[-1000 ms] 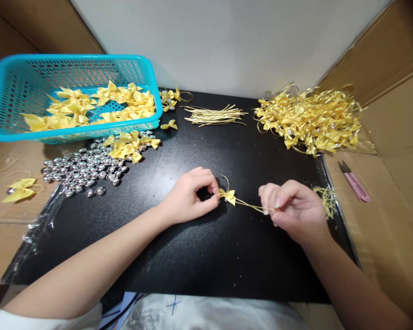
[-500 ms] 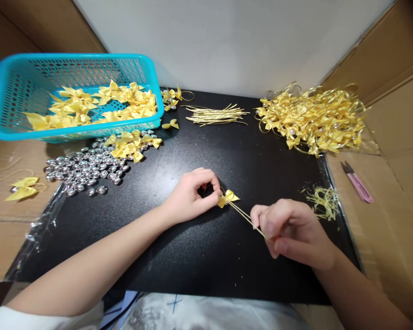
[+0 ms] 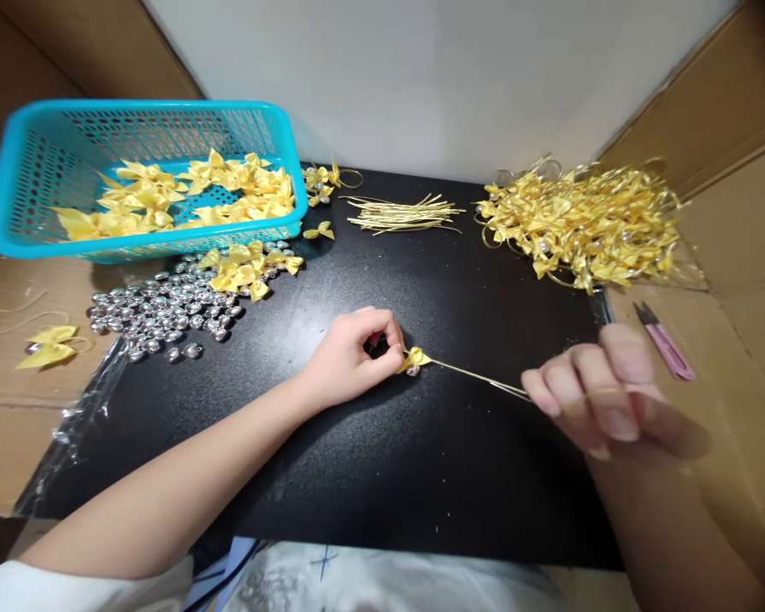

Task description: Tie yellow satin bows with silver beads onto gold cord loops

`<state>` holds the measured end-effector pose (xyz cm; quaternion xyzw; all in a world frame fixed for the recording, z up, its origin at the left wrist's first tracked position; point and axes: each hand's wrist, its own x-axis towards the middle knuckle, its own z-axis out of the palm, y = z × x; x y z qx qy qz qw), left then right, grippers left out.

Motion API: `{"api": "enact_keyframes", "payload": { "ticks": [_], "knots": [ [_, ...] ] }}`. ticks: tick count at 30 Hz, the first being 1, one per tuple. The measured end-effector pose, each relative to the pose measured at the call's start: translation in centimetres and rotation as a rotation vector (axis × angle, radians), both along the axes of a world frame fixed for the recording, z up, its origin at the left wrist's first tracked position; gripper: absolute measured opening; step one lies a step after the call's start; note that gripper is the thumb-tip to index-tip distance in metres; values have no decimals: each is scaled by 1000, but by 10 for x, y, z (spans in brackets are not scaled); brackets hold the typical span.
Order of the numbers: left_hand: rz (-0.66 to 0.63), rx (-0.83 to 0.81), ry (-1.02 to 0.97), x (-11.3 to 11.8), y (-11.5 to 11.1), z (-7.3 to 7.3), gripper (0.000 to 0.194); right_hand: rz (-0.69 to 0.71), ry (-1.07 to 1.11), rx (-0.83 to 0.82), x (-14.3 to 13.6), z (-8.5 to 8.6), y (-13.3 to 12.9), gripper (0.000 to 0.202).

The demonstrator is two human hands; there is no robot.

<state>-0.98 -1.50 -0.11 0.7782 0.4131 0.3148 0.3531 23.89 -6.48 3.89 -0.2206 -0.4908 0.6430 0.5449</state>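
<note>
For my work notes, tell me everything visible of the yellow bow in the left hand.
The yellow bow looks like satin ribbon, a silvery bead at its lower edge. The left hand pinches its left side, partly hiding it, over the black tabletop. Straight, pale-gold cord runs from it to the right hand.

The head-worn camera faces forward and down, close above the table (image 3: 357, 476); wall (image 3: 433, 85) at upper centre.

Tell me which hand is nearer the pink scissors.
Right. The right hand is just below and left of the scissors in the view, not touching; the left hand is farther off, over the middle of the table, at the yellow bow.
</note>
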Motion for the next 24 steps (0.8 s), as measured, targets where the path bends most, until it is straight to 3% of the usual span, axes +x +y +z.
{"api": "enact_keyframes", "payload": {
  "ticks": [7,12,19,21,24],
  "knots": [
    [85,-61,-66,-7,6,2,9,-123,121,-31,23,-2,0,19],
    [-73,-69,-46,-9,6,3,12,-285,56,-64,29,4,6,27],
    [-319,-304,-86,-12,7,6,6,-741,81,-134,42,10,10,24],
    [-332,-348,-109,-13,7,7,6,-799,122,-132,42,13,12,23],
    [-328,-364,-125,-14,9,8,4,-803,299,-194,41,19,14,41]
  ]
}}
